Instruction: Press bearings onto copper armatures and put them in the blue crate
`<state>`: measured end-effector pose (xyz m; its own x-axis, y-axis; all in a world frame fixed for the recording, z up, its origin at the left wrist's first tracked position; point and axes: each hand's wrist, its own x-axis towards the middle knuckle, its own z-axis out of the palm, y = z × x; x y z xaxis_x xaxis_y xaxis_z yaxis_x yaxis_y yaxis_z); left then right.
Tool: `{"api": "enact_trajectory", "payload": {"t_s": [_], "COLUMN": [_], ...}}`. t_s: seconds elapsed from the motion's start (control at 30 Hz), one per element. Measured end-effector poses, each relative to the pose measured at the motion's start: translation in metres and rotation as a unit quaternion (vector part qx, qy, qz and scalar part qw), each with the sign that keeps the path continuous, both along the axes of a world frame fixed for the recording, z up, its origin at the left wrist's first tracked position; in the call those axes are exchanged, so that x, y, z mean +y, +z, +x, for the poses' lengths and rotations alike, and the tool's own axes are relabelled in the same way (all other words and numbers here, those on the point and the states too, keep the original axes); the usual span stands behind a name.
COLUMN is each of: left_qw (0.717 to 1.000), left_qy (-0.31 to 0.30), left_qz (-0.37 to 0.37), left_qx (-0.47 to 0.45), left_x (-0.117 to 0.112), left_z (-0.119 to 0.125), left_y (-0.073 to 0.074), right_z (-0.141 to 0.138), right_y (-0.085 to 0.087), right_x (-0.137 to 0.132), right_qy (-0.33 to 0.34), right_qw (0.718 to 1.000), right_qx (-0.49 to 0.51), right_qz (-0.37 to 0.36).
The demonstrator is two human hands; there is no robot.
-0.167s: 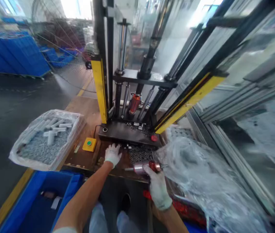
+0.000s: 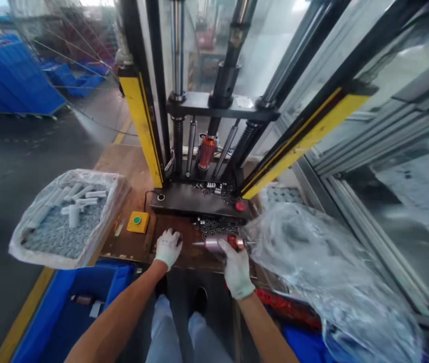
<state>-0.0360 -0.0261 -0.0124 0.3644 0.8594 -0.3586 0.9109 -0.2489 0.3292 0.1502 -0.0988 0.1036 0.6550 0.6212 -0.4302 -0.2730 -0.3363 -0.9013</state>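
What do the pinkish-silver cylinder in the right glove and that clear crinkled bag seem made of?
The pinkish-silver cylinder, held in the white-gloved right hand, looks like polished metal, given its sharp sheen; its red end is unclear. The clear crinkled bag looks like plastic film, with glossy folds.

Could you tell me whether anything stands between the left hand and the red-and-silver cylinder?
Nothing visible does: only brown bench top lies between the white-gloved left hand and the red-and-silver metal cylinder in the white-gloved right hand.
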Motion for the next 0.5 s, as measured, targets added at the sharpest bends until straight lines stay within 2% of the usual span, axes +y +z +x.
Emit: {"api": "enact_trajectory", "payload": {"t_s": [0.13, 0.2, 0.27, 0.37, 0.43, 0.5], "left_qw": [0.998, 0.996, 0.995, 0.993, 0.991, 0.987], "left_qy": [0.034, 0.031, 0.022, 0.018, 0.021, 0.037], "left_qz": [-0.025, -0.040, -0.055, -0.072, -0.081, -0.094], "left_qx": [-0.050, -0.069, -0.082, -0.093, -0.103, -0.125], "left_x": [-0.003, 0.000, 0.003, 0.007, 0.007, 0.007], "left_z": [-0.020, -0.024, -0.025, -0.025, -0.025, -0.026], "left_y": [-0.013, -0.018, -0.019, -0.020, -0.022, -0.025], "right_z": [-0.028, -0.040, -0.049, -0.063, -0.076, -0.091], "right_y": [-0.023, -0.031, -0.032, -0.024, -0.019, -0.018], "right_x": [0.025, 0.035, 0.045, 0.058, 0.064, 0.066], "right_qy": [-0.035, -0.032, -0.013, 0.095, 0.202, 0.286], "right_qw": [0.991, 0.991, 0.996, 0.995, 0.974, 0.941], "right_qx": [0.127, 0.127, 0.083, -0.020, -0.098, -0.176], "right_qz": [0.026, 0.017, 0.002, -0.021, -0.031, -0.028]}}
